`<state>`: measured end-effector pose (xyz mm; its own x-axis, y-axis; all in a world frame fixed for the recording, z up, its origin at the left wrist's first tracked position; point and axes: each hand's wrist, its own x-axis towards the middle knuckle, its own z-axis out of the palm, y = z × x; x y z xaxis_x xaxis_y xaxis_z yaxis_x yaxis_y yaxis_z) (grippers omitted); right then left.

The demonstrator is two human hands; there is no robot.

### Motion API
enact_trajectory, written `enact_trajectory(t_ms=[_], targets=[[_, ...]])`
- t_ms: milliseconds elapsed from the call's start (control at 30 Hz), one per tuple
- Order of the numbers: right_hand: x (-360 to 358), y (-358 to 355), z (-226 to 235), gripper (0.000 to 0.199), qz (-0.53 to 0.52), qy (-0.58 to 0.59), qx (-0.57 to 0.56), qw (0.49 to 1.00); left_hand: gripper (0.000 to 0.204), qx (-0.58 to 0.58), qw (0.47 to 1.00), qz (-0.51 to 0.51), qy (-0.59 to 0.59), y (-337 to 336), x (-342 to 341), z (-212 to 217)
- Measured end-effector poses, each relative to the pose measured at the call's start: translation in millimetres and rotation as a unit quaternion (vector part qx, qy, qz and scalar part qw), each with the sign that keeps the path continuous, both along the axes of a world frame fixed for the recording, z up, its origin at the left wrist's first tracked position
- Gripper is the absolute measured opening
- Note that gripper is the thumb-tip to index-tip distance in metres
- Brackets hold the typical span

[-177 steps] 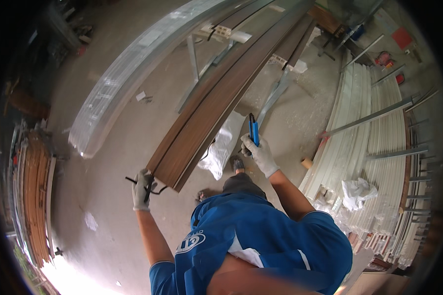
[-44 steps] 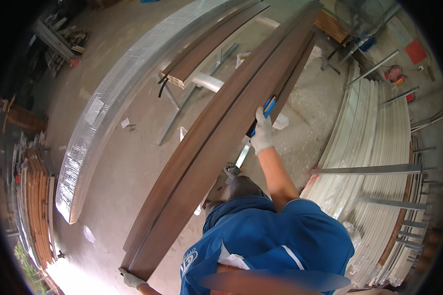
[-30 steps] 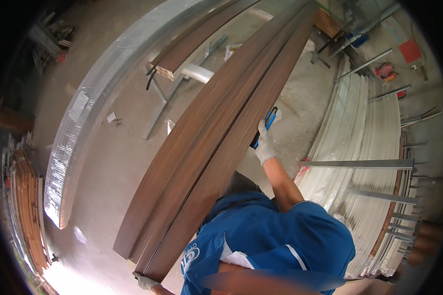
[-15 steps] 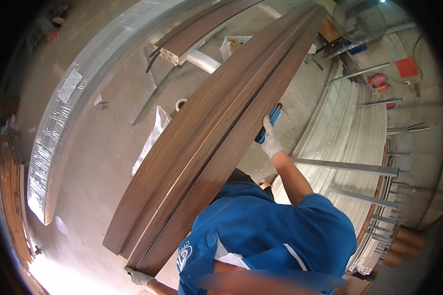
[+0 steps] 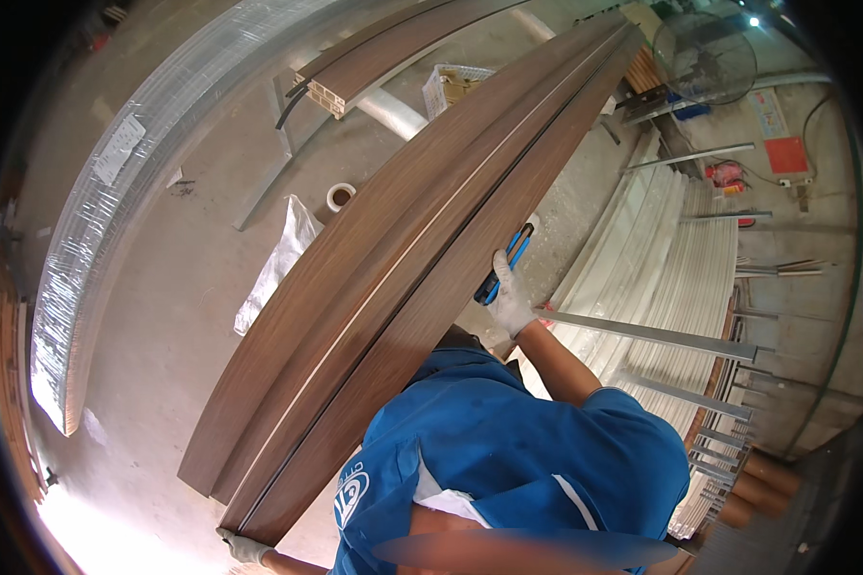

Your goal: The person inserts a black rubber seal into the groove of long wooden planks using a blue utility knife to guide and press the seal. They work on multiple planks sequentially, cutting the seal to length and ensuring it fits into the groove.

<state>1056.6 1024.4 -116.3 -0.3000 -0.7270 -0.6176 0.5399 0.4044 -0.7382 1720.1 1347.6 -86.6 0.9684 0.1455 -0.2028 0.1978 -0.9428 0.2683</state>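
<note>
A stack of long brown wood-grain panels [image 5: 422, 259] runs from my lower left up to the far right, tilted on edge close to my body. My left hand [image 5: 244, 548], in a white glove, grips the near end of the stack at the bottom. My right hand [image 5: 510, 299], also gloved, presses against the stack's right edge about halfway along and is closed on a blue hand tool [image 5: 504, 265]. My blue shirt [image 5: 508, 460] fills the lower middle and hides the underside of the panels there.
Another brown panel [image 5: 374, 59] lies on a metal stand at the back. A long plastic-wrapped bundle [image 5: 115, 201] curves along the left. A tape roll [image 5: 340, 196] and a white bag [image 5: 276, 264] lie on the concrete floor. White profiles [image 5: 676, 297] are stacked at right, a fan [image 5: 710, 59] beyond.
The brown stack has come up off the stand and closer to me, now filling the middle. My right hand has slid along its edge; my left stays on the near end.
</note>
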Motion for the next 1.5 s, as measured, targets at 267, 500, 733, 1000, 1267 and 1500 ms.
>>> enact_trajectory(t_ms=[267, 500, 733, 1000, 1267, 1500], targets=[[6, 3, 10, 0.048, 0.003, 0.023, -0.012, 1.000, 0.090, -0.064, 0.998, -0.007, -0.002, 17, 4, -6], [9, 6, 4, 0.050, 0.018, 0.050, -0.061, 0.997, 0.090, 0.050, 0.997, -0.039, -0.037, 30, 15, -15], [13, 9, 8, 0.054, 0.004, 0.017, -0.042, 0.999, 0.082, -0.053, 0.998, -0.030, -0.014, 25, 20, -10], [24, 4, -8, 0.053, -0.027, -0.037, -0.128, 0.991, 0.087, -0.081, 0.995, -0.057, -0.031, -12, 68, 0], [-3, 1, -18, 0.053, -0.081, -0.001, -0.092, 0.993, 0.094, -0.096, 0.993, -0.068, 0.030, -3, 35, -28], [-10, 6, -17, 0.048, -0.061, 0.048, -0.086, 0.993, 0.099, -0.068, 0.994, -0.072, 0.043, 5, 41, -29]])
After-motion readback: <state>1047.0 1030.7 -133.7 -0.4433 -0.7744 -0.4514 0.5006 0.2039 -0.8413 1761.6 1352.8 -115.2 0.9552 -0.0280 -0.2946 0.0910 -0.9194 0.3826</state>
